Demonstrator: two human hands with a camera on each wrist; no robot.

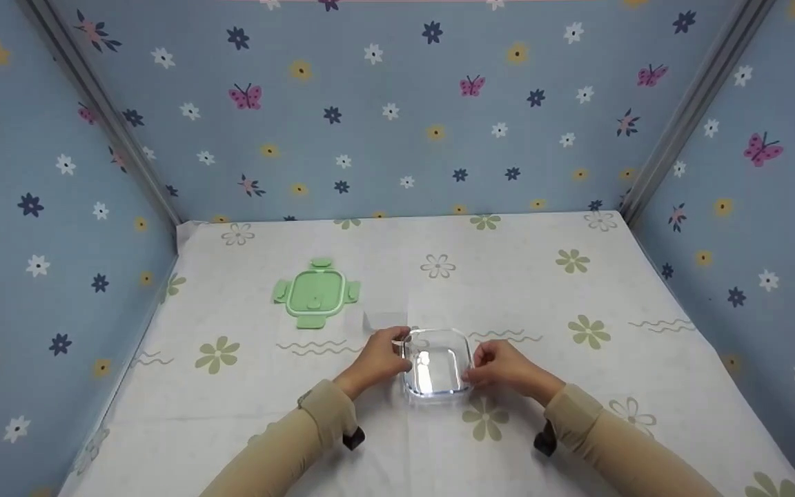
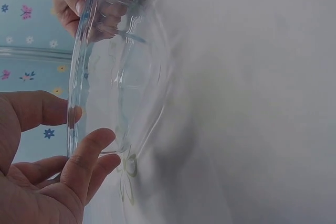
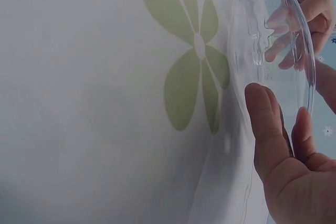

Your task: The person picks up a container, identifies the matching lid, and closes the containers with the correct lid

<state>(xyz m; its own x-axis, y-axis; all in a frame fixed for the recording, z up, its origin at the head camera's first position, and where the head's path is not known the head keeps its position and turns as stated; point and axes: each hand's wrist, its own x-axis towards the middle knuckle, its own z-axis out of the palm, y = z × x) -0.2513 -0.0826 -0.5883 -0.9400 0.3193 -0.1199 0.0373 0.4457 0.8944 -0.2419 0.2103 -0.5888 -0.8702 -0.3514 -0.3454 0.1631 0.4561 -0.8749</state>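
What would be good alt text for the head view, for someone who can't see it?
A person's left grip and right grip hold a clear, squarish container by opposite sides. Farther off to the left, a four-flapped green lid lies on a white flower-patterned cloth. Blue flower-and-butterfly walls stand behind and on both sides.
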